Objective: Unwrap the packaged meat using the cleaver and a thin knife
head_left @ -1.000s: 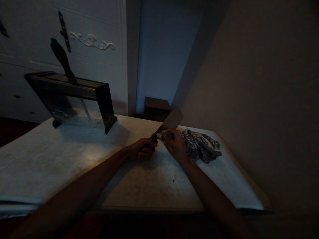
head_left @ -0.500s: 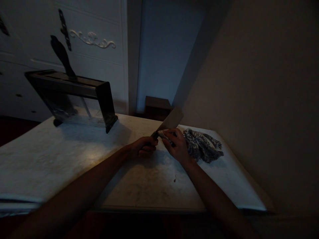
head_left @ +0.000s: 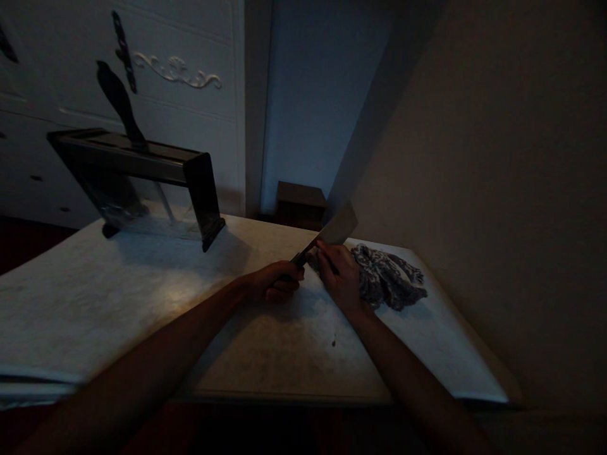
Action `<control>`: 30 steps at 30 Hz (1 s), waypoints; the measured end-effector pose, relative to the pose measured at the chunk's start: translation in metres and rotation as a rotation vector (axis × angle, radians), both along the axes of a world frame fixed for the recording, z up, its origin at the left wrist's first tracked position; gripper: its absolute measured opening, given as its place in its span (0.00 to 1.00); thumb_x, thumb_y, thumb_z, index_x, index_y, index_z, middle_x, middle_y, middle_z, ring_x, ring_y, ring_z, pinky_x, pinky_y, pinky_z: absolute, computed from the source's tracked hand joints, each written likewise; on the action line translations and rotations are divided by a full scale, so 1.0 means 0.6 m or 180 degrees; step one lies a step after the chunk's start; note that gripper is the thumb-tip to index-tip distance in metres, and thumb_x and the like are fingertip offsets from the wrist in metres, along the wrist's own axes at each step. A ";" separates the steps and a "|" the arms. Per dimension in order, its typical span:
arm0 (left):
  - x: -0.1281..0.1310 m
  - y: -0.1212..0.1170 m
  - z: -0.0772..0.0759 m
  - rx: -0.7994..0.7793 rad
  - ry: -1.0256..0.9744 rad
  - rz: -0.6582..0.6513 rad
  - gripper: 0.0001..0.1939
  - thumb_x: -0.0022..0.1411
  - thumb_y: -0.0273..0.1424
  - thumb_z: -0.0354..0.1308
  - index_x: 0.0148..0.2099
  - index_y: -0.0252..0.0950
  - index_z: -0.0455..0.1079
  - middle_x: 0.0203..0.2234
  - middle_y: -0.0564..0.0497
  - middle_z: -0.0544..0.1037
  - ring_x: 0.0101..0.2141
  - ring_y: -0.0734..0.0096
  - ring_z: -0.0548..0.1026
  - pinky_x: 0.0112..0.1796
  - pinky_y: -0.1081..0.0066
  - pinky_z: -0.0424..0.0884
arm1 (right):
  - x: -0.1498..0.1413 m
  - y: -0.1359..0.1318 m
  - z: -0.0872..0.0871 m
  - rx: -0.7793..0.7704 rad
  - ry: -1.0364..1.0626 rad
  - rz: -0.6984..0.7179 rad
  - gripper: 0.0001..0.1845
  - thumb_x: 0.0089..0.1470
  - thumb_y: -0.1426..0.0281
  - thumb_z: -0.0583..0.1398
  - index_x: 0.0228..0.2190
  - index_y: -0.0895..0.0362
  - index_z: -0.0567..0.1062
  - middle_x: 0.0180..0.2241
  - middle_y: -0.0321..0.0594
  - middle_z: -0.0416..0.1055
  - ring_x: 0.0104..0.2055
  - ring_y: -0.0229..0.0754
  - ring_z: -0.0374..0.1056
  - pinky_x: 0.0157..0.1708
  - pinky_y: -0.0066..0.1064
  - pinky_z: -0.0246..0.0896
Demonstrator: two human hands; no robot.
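Note:
My left hand (head_left: pixel 279 282) is wrapped round the dark handle of a cleaver (head_left: pixel 340 225). Its broad blade slants up and away to the right, above the far edge of the table. My right hand (head_left: pixel 340 268) pinches at the base of the blade, close to the handle. A bit of patterned cloth shows under its fingers, though the dim light blurs the detail. The bunched grey-and-white cloth (head_left: pixel 391 278) lies on the table just right of that hand, partly behind it.
A knife stand (head_left: pixel 199 199) with see-through sides stands at the back left of the pale table (head_left: pixel 142 303), one black-handled knife (head_left: pixel 118 101) in it. Behind is a white cabinet (head_left: pixel 190 120). A wall (head_left: pixel 497 189) runs along the right, and a brown box-like piece (head_left: pixel 301 196) sits beyond the table.
My right hand has shifted slightly up along the cleaver, its fingertips now on the lower blade. The blade has moved a little to the right. The left hand has hardly moved.

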State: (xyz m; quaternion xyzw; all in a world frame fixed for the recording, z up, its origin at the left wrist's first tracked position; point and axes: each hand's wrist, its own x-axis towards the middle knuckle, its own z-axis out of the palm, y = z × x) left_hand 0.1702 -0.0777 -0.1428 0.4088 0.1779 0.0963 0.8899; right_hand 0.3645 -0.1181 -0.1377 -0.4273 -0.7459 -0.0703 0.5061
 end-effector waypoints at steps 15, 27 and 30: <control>-0.002 0.000 0.001 0.0022 -0.0094 0.0074 0.15 0.55 0.32 0.57 0.24 0.39 0.53 0.07 0.62 0.51 0.08 0.81 0.45 0.07 0.81 0.48 | 0.003 -0.002 0.002 0.0245 -0.0816 0.0374 0.29 0.59 0.71 0.58 0.61 0.48 0.64 0.44 0.46 0.69 0.48 0.48 0.66 0.45 0.44 0.67; 0.005 -0.008 0.006 0.0269 0.0253 0.0174 0.11 0.51 0.32 0.59 0.27 0.38 0.57 0.09 0.63 0.53 0.09 0.82 0.46 0.07 0.82 0.47 | 0.000 -0.001 -0.008 0.0297 -0.0233 0.0089 0.20 0.61 0.70 0.59 0.54 0.48 0.73 0.43 0.45 0.71 0.43 0.44 0.69 0.40 0.36 0.69; 0.008 -0.015 0.007 0.0406 0.0311 0.0344 0.13 0.50 0.32 0.59 0.26 0.39 0.56 0.09 0.64 0.52 0.09 0.83 0.47 0.08 0.82 0.47 | 0.000 -0.004 -0.004 0.0274 -0.0426 0.0093 0.19 0.61 0.71 0.59 0.53 0.47 0.74 0.43 0.44 0.71 0.45 0.44 0.69 0.40 0.36 0.69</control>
